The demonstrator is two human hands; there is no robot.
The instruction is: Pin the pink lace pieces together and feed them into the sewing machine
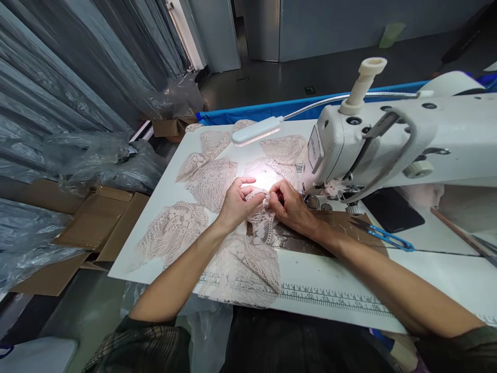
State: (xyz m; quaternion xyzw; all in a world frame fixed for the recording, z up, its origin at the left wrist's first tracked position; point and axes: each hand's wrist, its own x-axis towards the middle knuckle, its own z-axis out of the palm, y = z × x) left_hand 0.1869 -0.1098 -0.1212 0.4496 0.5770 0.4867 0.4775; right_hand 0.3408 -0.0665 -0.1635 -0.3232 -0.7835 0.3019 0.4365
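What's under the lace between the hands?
Brown sheet shows on either side of the lower part of the lace, which the left hand and right hand pinch. Whatever lies directly beneath is covered by lace and can't be seen.

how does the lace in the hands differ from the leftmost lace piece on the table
The held lace is pinched by the left hand and right hand; the leftmost lace piece lies untouched on the table.
The held lace is near the lit lamp; the leftmost lace piece lies farther from it.
Both are pale pinkish openwork.
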